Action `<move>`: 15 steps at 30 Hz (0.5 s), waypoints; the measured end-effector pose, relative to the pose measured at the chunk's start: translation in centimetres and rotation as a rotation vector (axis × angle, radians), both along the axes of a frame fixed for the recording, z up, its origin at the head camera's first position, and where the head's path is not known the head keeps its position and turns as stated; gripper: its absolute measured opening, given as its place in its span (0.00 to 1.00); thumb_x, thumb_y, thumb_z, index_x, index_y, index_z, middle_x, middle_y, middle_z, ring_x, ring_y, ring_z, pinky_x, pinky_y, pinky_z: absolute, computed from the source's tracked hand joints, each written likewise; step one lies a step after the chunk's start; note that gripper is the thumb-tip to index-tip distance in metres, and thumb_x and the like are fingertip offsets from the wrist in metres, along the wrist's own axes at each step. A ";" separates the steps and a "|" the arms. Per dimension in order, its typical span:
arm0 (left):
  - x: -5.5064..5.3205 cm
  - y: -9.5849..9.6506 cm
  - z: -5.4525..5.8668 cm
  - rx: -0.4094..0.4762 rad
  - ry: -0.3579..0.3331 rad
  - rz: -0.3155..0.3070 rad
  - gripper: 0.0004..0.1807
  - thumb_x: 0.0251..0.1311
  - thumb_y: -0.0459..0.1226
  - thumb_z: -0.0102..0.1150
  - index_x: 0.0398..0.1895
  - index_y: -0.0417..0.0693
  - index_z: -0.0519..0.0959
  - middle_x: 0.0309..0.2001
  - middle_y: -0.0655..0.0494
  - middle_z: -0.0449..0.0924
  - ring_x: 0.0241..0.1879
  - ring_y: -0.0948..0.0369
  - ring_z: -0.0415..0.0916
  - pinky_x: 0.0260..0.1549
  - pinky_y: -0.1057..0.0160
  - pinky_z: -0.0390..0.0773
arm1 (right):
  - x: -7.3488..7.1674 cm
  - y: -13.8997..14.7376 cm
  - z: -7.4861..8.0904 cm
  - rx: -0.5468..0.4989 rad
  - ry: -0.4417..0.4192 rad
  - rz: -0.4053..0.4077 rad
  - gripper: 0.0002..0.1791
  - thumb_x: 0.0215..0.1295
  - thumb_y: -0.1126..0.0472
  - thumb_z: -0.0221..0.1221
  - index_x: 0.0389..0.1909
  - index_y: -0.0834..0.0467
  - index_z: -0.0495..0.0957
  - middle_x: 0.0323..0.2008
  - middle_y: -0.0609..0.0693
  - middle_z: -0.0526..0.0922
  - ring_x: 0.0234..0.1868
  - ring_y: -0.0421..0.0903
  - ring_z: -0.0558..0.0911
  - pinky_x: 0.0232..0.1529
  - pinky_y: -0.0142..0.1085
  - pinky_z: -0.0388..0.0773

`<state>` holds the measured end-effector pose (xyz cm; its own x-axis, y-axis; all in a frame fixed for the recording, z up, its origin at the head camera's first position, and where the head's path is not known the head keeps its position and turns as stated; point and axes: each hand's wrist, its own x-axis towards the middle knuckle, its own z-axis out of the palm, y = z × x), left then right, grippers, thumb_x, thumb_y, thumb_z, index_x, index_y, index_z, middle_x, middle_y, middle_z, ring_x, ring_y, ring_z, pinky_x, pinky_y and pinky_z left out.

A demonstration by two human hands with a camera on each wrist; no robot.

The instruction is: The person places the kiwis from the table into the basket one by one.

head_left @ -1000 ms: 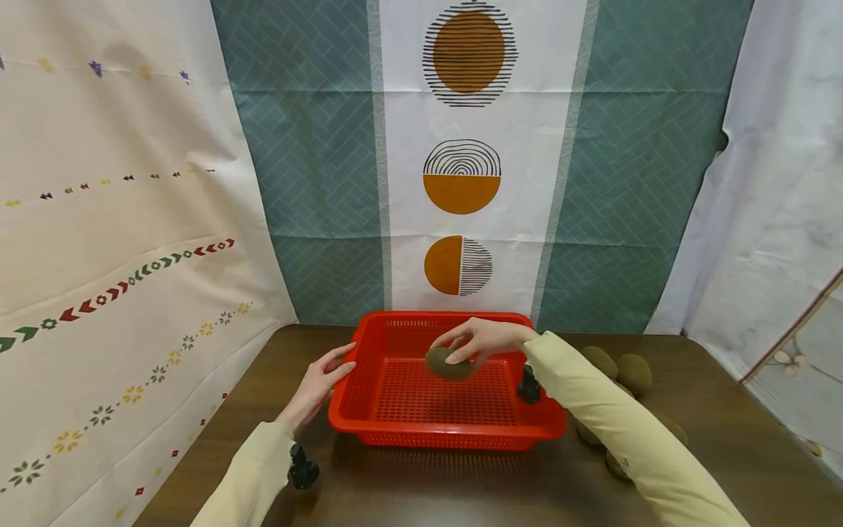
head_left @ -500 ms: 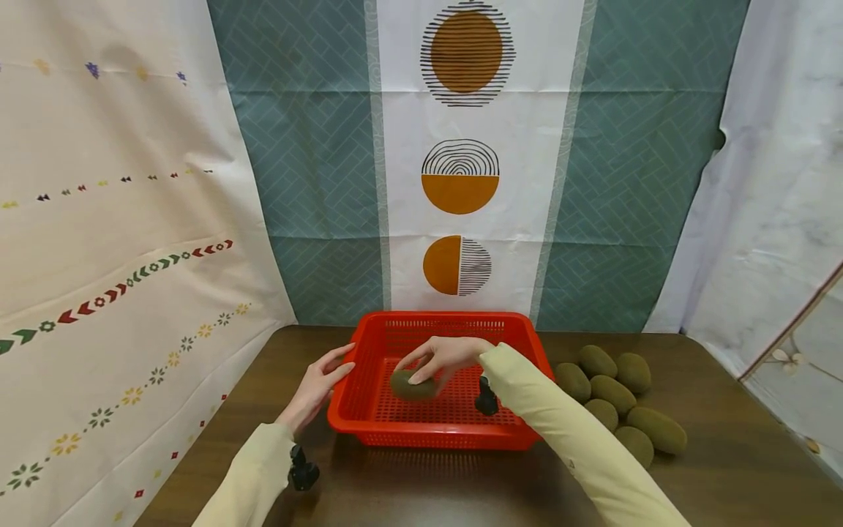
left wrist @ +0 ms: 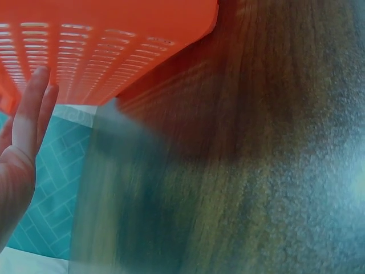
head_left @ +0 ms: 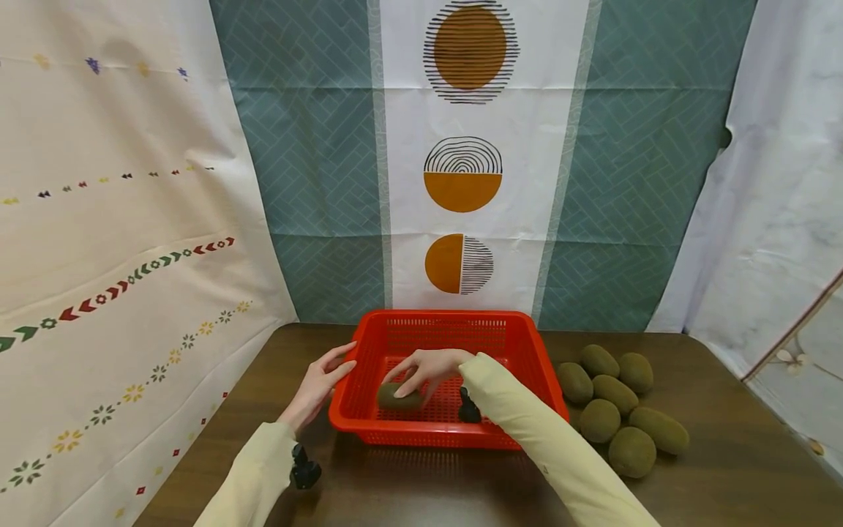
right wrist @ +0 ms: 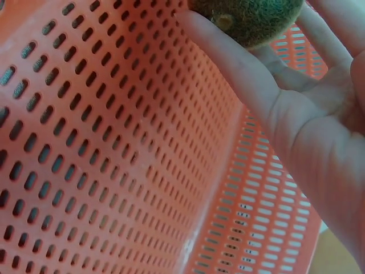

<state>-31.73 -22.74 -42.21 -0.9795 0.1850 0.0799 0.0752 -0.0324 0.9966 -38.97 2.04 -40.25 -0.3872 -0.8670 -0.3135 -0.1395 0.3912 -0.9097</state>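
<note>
A red perforated plastic basket (head_left: 421, 432) stands on the table. My right hand (head_left: 429, 368) is inside it, pinching a brown fuzzy kiwi (head_left: 388, 399) low over the left front part of the basket's floor. In the right wrist view, thumb and fingers are around the kiwi (right wrist: 254, 21); I cannot tell whether the fruit touches the floor. My left hand (head_left: 320, 382) rests at the basket's left rim. Its fingers (left wrist: 29, 117) look fairly straight against the side wall in the left wrist view.
Several loose kiwis (head_left: 615, 395) lie grouped on the brown wooden table (head_left: 718, 454), right of the basket. Patterned cloth (head_left: 316, 183) hangs behind the table, with a pale cloth (head_left: 151, 315) along the left side.
My right hand has carried the kiwi left and down, from above the basket's middle to near its left front floor. The left hand has stayed at the rim.
</note>
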 end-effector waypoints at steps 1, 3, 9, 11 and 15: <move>0.1 0.1 0.1 0.000 -0.002 0.003 0.27 0.61 0.37 0.55 0.63 0.44 0.63 0.55 0.37 0.68 0.47 0.44 0.72 0.39 0.48 0.74 | 0.0 -0.1 -0.1 0.004 -0.009 -0.004 0.21 0.60 0.63 0.58 0.55 0.55 0.73 0.46 0.53 0.76 0.43 0.51 0.76 0.35 0.47 0.78; 0.1 0.2 0.2 -0.006 -0.003 0.007 0.27 0.61 0.36 0.55 0.63 0.44 0.63 0.55 0.37 0.68 0.47 0.44 0.72 0.39 0.48 0.75 | 0.1 -0.4 -0.2 0.013 -0.032 -0.011 0.21 0.60 0.63 0.58 0.55 0.55 0.73 0.46 0.53 0.76 0.43 0.50 0.75 0.36 0.47 0.78; 0.1 0.2 0.0 -0.004 0.007 0.011 0.27 0.61 0.36 0.55 0.63 0.42 0.63 0.55 0.37 0.68 0.46 0.44 0.73 0.38 0.48 0.75 | 0.3 -1.2 -0.4 0.040 -0.048 -0.011 0.20 0.61 0.64 0.57 0.56 0.55 0.73 0.47 0.52 0.76 0.44 0.50 0.76 0.37 0.48 0.77; -0.1 0.2 -0.3 0.006 0.010 0.019 0.27 0.60 0.36 0.55 0.63 0.43 0.64 0.54 0.37 0.68 0.46 0.44 0.73 0.38 0.48 0.75 | 0.3 -1.4 -0.5 0.050 -0.046 -0.013 0.20 0.61 0.64 0.57 0.55 0.55 0.73 0.47 0.52 0.75 0.44 0.49 0.75 0.37 0.48 0.77; -0.8 -0.1 -1.3 -0.005 0.031 0.045 0.27 0.59 0.39 0.56 0.62 0.46 0.65 0.53 0.38 0.70 0.44 0.45 0.74 0.36 0.49 0.76 | 0.2 -1.7 -0.8 0.066 -0.050 -0.031 0.20 0.60 0.64 0.59 0.54 0.55 0.74 0.47 0.52 0.74 0.44 0.49 0.75 0.36 0.48 0.77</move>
<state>-32.55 -22.82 -43.51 -0.9839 0.1410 0.1096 0.1074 -0.0230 0.9940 -38.77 0.30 -41.03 -0.3958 -0.8319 -0.3890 -0.0812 0.4536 -0.8875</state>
